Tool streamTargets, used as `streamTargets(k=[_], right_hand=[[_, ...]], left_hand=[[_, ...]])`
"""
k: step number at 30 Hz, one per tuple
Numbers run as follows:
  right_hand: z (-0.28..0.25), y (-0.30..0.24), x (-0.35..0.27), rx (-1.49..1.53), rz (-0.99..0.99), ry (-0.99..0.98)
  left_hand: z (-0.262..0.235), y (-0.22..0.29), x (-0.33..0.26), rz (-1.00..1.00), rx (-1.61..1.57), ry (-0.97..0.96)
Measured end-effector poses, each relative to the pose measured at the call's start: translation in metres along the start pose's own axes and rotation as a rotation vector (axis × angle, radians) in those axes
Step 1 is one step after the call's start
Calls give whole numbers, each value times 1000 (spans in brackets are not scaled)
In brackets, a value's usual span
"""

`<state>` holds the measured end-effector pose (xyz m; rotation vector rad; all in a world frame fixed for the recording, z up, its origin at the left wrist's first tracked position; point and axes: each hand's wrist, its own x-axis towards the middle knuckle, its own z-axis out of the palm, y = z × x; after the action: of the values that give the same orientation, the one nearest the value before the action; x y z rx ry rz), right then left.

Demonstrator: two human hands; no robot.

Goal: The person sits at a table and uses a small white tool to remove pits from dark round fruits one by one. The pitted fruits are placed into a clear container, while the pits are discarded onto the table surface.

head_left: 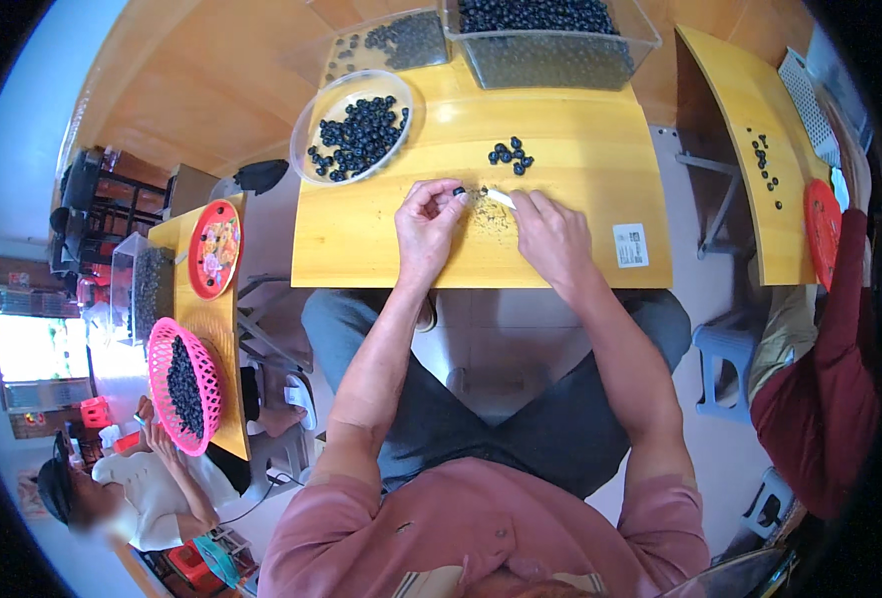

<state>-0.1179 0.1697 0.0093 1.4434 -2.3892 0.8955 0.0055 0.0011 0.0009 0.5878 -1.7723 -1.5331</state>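
Over the near half of the yellow table (pixel 600 130), my left hand (pixel 427 231) pinches a small, round black bead-like piece (pixel 459 190) between thumb and fingertips. Close to its right, my right hand (pixel 556 235) grips a small tool with a whitish handle (pixel 501 198), its dark tip pointing at the piece. What kind of tool it is, I cannot make out. Dark crumbs (pixel 496 221) are scattered on the wood between both hands. Just beyond them lies a small cluster of black pieces (pixel 519 168). A round clear tub (pixel 371 84) at the far left holds many more.
A clear box (pixel 550 65) full of black pieces stands at the far edge, beside another clear container (pixel 423 45). At left, a person (pixel 152 488) sits by a pink basket (pixel 207 404) and red floral plate (pixel 201 281). A maroon sleeve (pixel 840 289) and blue-grey stool (pixel 725 364) are at right.
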Motion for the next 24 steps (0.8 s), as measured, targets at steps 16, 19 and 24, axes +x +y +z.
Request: streamTargets(k=[16,19,24], right_hand=[[-20,20,12,231,302,162],[-21,23,10,225,331,159],[-24,22,7,248,327,166]], left_hand=[[-10,34,96,295,833,-236],[26,25,80,147,863,-301],[44,13,81,20,834,-337]])
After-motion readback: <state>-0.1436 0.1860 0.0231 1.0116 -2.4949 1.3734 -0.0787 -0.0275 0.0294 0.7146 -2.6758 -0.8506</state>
